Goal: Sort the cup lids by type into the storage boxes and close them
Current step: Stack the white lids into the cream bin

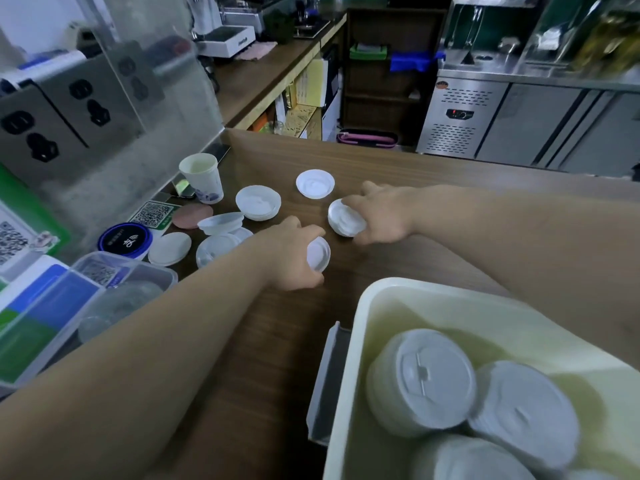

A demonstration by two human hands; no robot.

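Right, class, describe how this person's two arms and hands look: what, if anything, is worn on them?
The left forearm and right forearm are bare as far as the picture reaches, with no sleeves in view. The left hand and right hand wear no gloves. No watch, bracelet or ring shows on either.

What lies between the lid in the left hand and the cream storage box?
Head view: only bare wooden counter lies between the lid in the left hand and the storage box.
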